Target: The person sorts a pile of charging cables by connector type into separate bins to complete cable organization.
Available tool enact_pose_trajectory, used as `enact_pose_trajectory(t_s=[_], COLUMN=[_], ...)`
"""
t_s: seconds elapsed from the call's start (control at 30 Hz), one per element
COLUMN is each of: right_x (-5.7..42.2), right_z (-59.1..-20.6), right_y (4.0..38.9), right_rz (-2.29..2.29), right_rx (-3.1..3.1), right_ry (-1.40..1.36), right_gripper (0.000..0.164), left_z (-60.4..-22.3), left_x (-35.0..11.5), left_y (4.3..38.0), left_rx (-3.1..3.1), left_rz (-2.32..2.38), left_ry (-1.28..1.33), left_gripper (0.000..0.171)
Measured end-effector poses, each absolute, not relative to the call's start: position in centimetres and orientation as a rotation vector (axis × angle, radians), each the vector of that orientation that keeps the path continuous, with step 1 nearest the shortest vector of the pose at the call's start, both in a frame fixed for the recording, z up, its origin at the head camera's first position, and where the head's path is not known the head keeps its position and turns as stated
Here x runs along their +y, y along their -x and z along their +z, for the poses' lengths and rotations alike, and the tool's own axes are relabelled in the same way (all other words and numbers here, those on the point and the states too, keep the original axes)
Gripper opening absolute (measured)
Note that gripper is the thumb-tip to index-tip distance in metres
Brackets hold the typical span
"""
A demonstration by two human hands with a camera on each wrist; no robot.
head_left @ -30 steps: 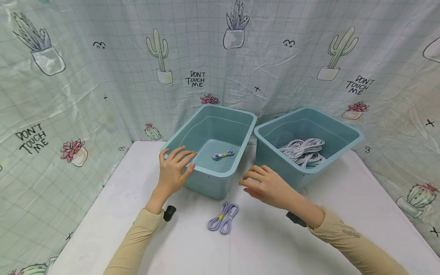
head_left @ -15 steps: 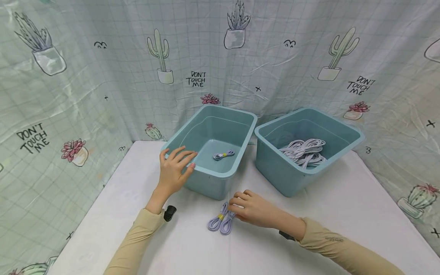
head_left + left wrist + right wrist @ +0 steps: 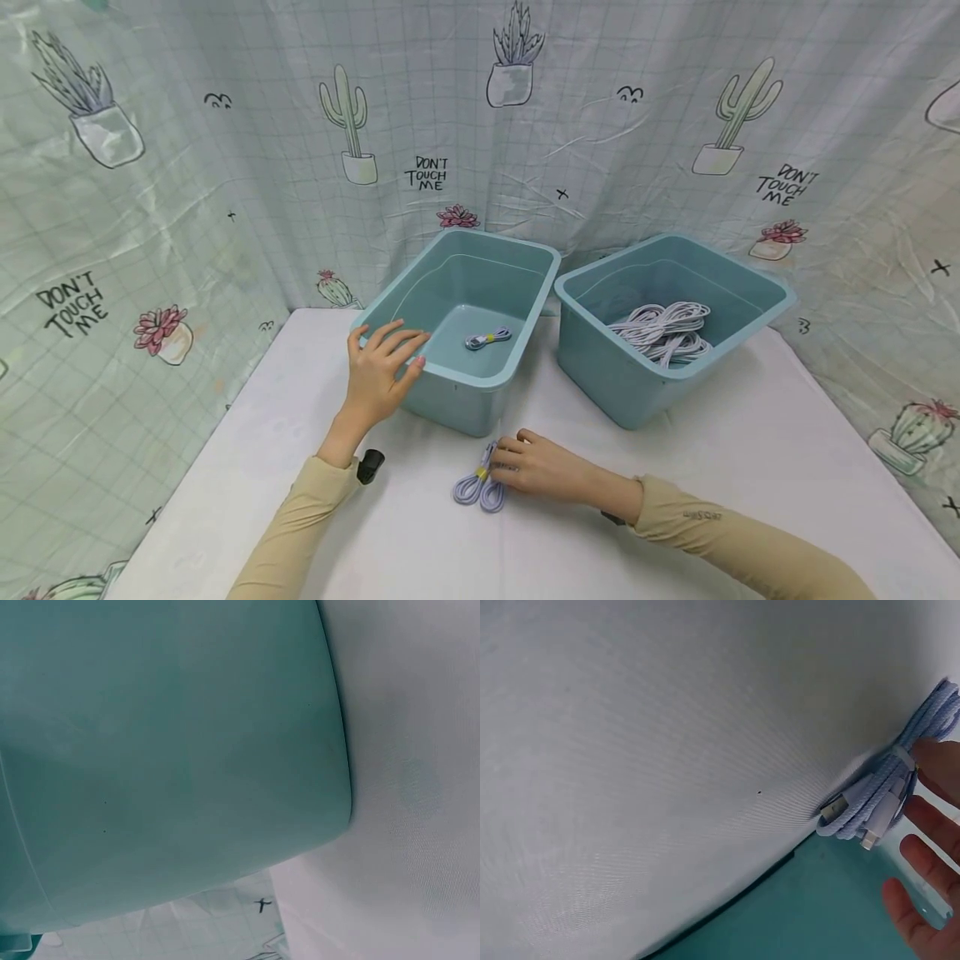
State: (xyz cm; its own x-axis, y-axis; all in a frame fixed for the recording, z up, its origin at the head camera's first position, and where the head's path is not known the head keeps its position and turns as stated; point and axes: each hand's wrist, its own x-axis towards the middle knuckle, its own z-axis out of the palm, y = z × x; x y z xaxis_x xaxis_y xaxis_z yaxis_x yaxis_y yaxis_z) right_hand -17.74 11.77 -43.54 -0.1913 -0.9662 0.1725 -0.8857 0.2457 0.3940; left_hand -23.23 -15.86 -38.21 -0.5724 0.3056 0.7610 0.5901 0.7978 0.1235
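Observation:
My left hand (image 3: 375,379) rests at the near left corner of the left blue-green bin (image 3: 491,380), fingers spread over its rim. That bin holds one coiled cable (image 3: 489,337) with a yellow band. In front of it, two lilac coiled cables lie side by side on the table; the left one (image 3: 467,489) has a yellow band. At the right cable (image 3: 885,784) is my right hand (image 3: 543,468), its thumb and forefinger tips right at the tie, the other fingers loosely spread. Two white-sleeved connectors show at the coil's end. The left wrist view shows only bin wall (image 3: 180,750), table and curtain.
A second blue-green bin (image 3: 600,375) stands at the right with a heap of white coiled cables (image 3: 663,329) inside. Behind the white table (image 3: 405,533) hangs a curtain (image 3: 285,208) printed with cacti.
My right hand has come down and left from beside the right bin to the coiled cables on the table. The left hand stays at the bin's corner.

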Motion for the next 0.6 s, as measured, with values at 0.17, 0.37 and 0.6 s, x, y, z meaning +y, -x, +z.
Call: enact_pose_trajectory(t_s=[0.17,0.37,0.6], right_x=[11.69,11.53,11.61], right_z=[-43.67,-43.84,-44.18], right_y=[17.88,18.01,18.08], right_rz=[-0.318,-0.338,-0.384], right_rx=[-2.163,-2.145,-2.125], right_ry=[-1.697,-1.698,-1.690], right_gripper=[0.020,0.018,0.017], left_z=[-38.16,-38.22,-38.28], left_x=[-15.89,-15.92,-15.86], left_y=[23.21,23.20,23.29], left_rx=[-2.217,-2.220,-2.211], left_rz=[-0.473,-0.470,-0.470], left_ry=[0.652,0.650,0.658], left_gripper=[0.058,0.058,0.058])
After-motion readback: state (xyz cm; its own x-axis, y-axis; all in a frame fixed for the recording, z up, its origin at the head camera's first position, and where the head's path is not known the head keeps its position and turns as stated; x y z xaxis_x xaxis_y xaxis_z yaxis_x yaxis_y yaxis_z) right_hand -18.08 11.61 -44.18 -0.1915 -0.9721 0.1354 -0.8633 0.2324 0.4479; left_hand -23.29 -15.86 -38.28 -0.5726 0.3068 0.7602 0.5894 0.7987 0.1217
